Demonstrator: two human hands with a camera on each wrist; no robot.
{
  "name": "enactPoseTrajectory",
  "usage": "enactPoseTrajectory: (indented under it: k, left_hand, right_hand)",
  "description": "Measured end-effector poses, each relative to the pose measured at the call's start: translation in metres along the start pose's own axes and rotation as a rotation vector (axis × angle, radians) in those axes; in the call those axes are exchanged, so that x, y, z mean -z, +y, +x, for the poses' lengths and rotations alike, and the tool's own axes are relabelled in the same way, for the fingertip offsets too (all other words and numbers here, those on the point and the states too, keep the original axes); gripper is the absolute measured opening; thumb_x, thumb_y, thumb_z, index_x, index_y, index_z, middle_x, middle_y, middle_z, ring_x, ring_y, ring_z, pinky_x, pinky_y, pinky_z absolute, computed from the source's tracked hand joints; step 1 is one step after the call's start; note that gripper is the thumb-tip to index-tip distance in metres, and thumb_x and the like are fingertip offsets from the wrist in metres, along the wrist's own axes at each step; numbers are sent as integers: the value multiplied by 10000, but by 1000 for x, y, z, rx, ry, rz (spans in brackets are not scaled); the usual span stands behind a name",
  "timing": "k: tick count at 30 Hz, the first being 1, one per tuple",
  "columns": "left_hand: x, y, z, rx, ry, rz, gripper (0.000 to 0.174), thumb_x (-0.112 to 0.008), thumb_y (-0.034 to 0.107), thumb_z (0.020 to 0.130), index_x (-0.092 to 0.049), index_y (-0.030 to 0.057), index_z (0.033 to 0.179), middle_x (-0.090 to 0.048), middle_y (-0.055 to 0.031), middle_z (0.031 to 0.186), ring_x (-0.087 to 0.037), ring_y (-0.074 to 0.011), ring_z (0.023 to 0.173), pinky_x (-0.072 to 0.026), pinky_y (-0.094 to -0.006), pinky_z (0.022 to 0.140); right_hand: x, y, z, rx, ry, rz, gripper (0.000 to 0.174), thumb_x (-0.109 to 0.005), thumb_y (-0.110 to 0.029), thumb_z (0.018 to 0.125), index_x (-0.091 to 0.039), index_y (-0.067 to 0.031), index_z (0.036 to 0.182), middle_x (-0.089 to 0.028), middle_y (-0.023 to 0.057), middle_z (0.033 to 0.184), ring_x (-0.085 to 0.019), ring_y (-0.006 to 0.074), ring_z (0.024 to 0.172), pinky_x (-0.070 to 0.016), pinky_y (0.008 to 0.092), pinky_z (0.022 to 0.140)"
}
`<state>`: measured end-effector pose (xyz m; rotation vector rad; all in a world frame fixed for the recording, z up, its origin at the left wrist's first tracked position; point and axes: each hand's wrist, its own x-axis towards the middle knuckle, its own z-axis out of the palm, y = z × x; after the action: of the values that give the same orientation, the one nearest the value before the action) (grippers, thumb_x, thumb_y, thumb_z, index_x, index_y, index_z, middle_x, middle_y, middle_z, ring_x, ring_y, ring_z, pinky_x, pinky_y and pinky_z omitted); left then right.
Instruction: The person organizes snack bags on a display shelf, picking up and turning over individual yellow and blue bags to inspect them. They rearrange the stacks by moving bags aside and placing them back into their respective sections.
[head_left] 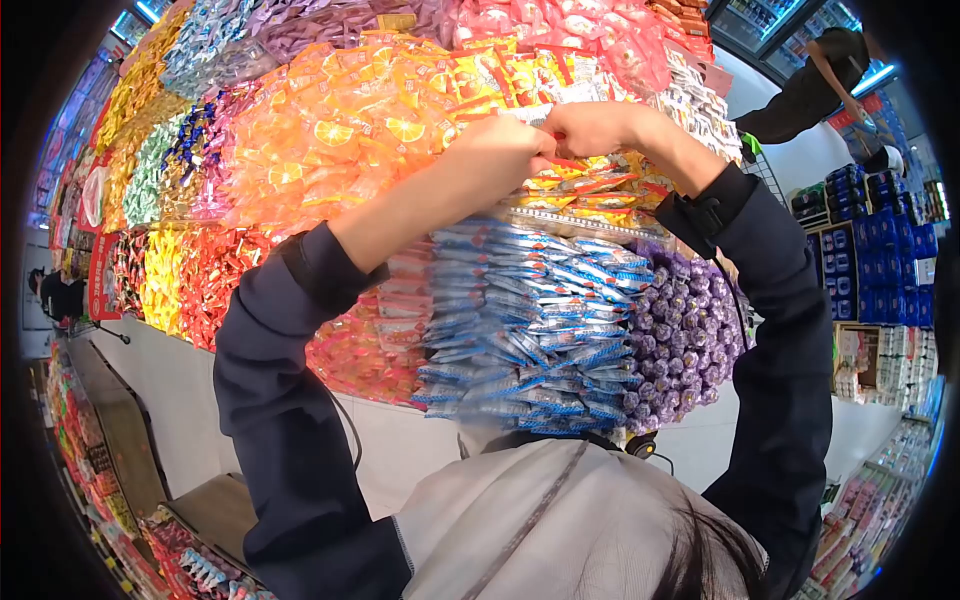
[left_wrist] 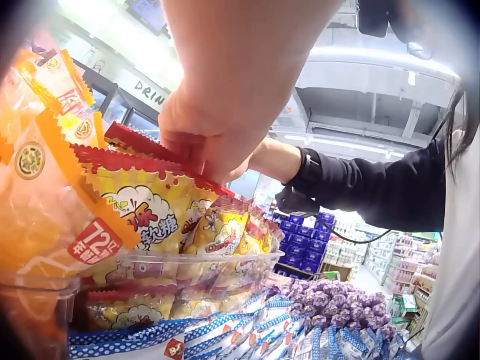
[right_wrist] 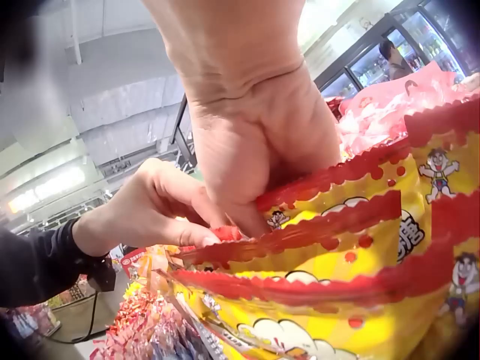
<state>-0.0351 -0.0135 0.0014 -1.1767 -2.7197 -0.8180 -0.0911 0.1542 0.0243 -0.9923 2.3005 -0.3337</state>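
Both arms reach up to a wall of candy bins. My left hand [head_left: 508, 152] pinches the red serrated top edge of a yellow snack packet [left_wrist: 142, 210] among several like it in a clear bin [left_wrist: 187, 264]. My right hand [head_left: 585, 125] is right beside it, fingers curled down into the same row and pinching a yellow packet [right_wrist: 337, 255] by its red edge. In the left wrist view the left hand [left_wrist: 202, 142] fills the middle, with the right hand [left_wrist: 262, 161] behind it. In the right wrist view the right hand [right_wrist: 255, 150] is in front and the left hand [right_wrist: 157, 210] touches it.
Below the yellow packets [head_left: 585, 190] hang blue-and-white packets [head_left: 530, 320] and purple candies [head_left: 685, 330]. Orange packets [head_left: 340, 130] lie to the left, pink ones [head_left: 560, 30] above. A person in dark clothes [head_left: 810, 85] stands by fridges at the upper right, above shelves of blue boxes [head_left: 880, 240].
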Motion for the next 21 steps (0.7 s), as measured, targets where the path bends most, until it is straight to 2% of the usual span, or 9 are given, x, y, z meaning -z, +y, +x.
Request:
enactPoseTrajectory:
  k: [1, 4, 7, 8, 11, 14, 16, 18, 21]
  left_hand:
    - [0, 0, 0, -18, 24, 32, 75, -565, 156, 767, -611, 100, 748, -569, -111, 640, -576, -261, 577, -448, -373, 524]
    - [-1, 3, -2, -23, 62, 42, 90, -568, 172, 769, -606, 100, 732, -556, -122, 626, -575, -277, 593, -447, -387, 532]
    - [-5, 1, -1, -71, 82, 183, 85, -604, 191, 769, -648, 142, 823, -594, -109, 674, -576, -289, 607, -461, -367, 553]
    - [-5, 0, -1, -51, 74, 154, 83, -604, 191, 769, -648, 144, 821, -594, -107, 668, -578, -287, 604, -460, -368, 550]
    - [-2, 5, 0, -5, 52, 69, 71, -597, 194, 767, -624, 129, 779, -582, -110, 654, -577, -288, 609, -455, -380, 548]
    - [0, 7, -1, -16, 69, 23, 127, -586, 198, 761, -576, 90, 696, -562, -127, 651, -573, -295, 635, -448, -399, 561]
    - [0, 4, -4, -60, 105, 31, 124, -589, 194, 752, -571, 90, 688, -563, -124, 654, -574, -289, 642, -448, -396, 569]
    - [5, 2, -9, -22, 85, 120, 121, -618, 197, 744, -593, 83, 776, -594, -105, 754, -584, -269, 723, -456, -378, 622]
    - [19, 4, -11, 33, 46, 143, 172, -639, 184, 731, -590, 66, 846, -601, -105, 798, -585, -270, 786, -464, -367, 679]
  right_hand:
    - [-1, 1, 2, -22, 0, -4, 184, -515, -64, 759, -591, 4, 913, -622, 116, 724, -536, 184, 656, -429, 322, 635]
    - [5, 2, -6, 99, 44, 146, 174, -548, -67, 749, -592, 9, 899, -628, 113, 734, -545, 183, 666, -432, 321, 633]
    - [-2, 4, 1, 65, 38, 87, 185, -574, -101, 751, -597, 7, 900, -632, 108, 741, -552, 178, 674, -433, 322, 625]
    - [-4, 3, 6, 105, 51, 21, 189, -576, -116, 753, -601, 5, 897, -631, 118, 742, -561, 185, 683, -438, 330, 627]
    - [2, -9, 4, 23, 7, -18, 188, -570, -132, 763, -602, 3, 891, -631, 132, 751, -567, 195, 686, -442, 334, 643]
    - [-4, 3, 5, 135, 33, 42, 186, -556, -138, 773, -600, 6, 882, -631, 159, 775, -591, 241, 697, -450, 351, 656]
    - [-3, -3, 0, 53, 98, -59, 189, -553, -143, 778, -600, 6, 884, -629, 177, 797, -596, 281, 710, -453, 364, 662]
    - [-5, -11, -8, 26, 217, -165, 197, -553, -135, 771, -595, 7, 900, -609, 211, 800, -581, 352, 735, -454, 393, 660]
    - [-4, -24, -17, -47, 142, -310, 203, -556, -119, 757, -587, 7, 913, -592, 216, 755, -569, 361, 713, -449, 403, 643]
